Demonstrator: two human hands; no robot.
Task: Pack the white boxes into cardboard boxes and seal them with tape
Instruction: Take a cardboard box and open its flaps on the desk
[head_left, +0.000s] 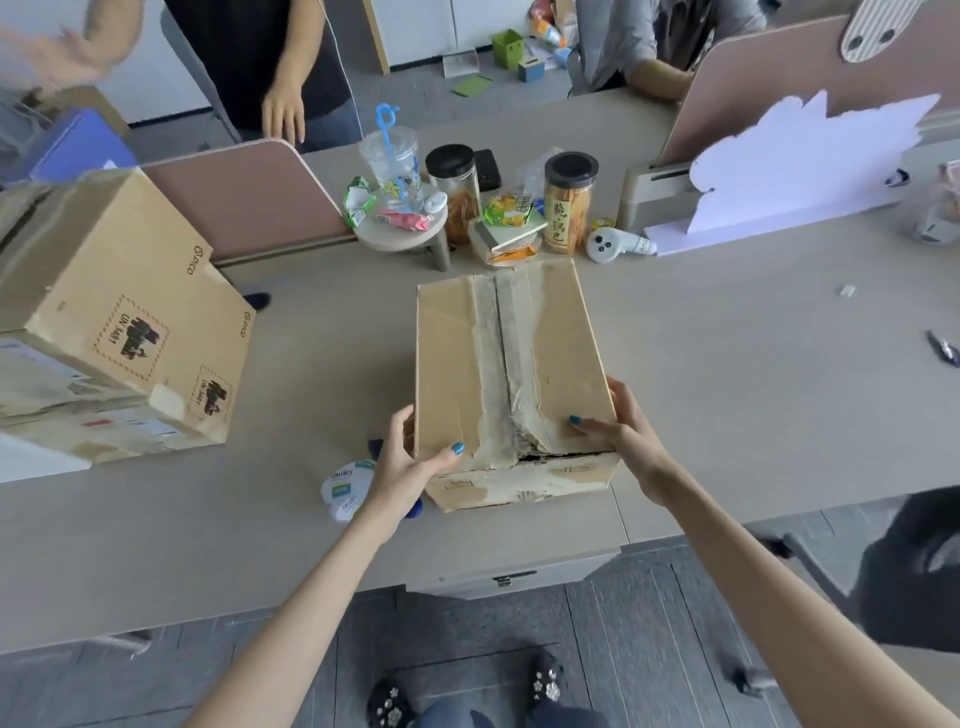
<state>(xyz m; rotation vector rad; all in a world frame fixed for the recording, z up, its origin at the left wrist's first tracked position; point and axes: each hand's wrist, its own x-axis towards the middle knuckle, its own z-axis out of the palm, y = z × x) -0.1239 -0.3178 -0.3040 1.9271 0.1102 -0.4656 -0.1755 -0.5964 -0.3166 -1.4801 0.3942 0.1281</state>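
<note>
Together, left hand (408, 465) and right hand (626, 434) clamp the cardboard box (501, 358) between their curled fingers (445, 455).

- Small cardboard box (511, 374) lies flat mid-table (727, 364), flaps closed, worn tape along its top seam, near end torn and crumpled.
- Large cardboard box (119, 312), stamped with black marks, sits tilted at far left.

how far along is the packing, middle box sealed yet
Done: the worn brown cardboard box has its flaps folded shut. In hand: the left hand and right hand grip its near corners. Still to do: its seam shows only torn old tape; the white tape roll lies beside it.
</note>
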